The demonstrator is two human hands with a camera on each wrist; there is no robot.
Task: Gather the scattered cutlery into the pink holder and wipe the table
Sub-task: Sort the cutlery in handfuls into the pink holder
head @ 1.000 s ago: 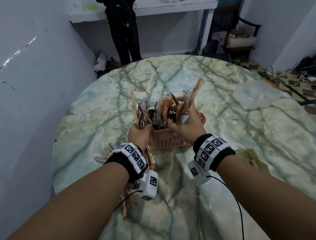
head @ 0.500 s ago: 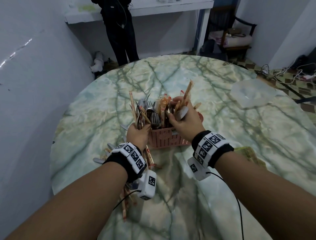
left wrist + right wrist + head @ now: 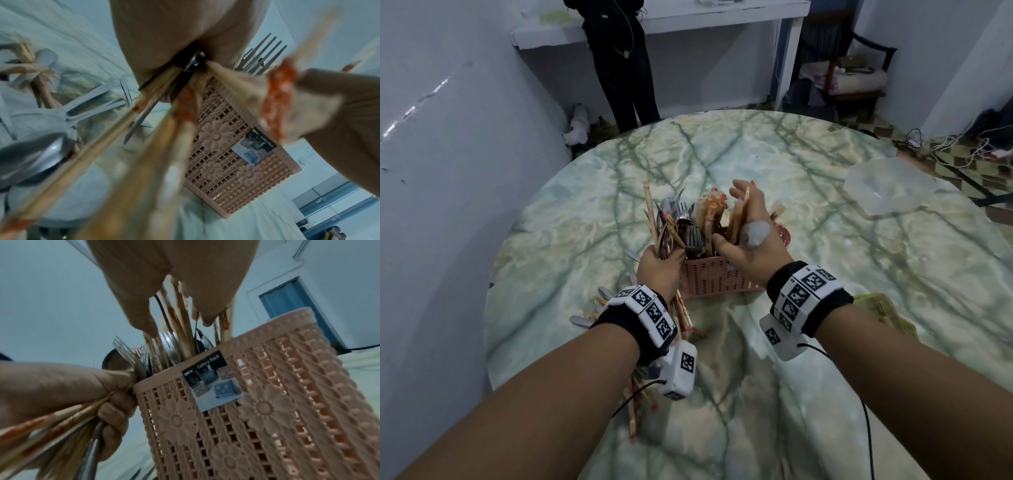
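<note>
The left hand point(image 3: 659, 270) clenches a bundle of chopsticks and forks point(image 3: 664, 229) beside the pink holder point(image 3: 709, 277) on the tabletop point(image 3: 859, 274), feeding it; the right hand point(image 3: 751, 236), fingers released, steadies upright pieces.

A person in dark clothes point(image 3: 625, 65) stands beyond the table's far edge beside a white counter point(image 3: 688, 17); a wooden chair point(image 3: 852, 75) sits in the far right corner.

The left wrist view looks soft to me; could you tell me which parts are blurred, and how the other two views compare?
Left wrist view: the chopsticks nearest the lens smear, the pink holder is sharper. Right wrist view: holder in focus, left hand slightly soft. Head view: dim, edges bowed.
</note>
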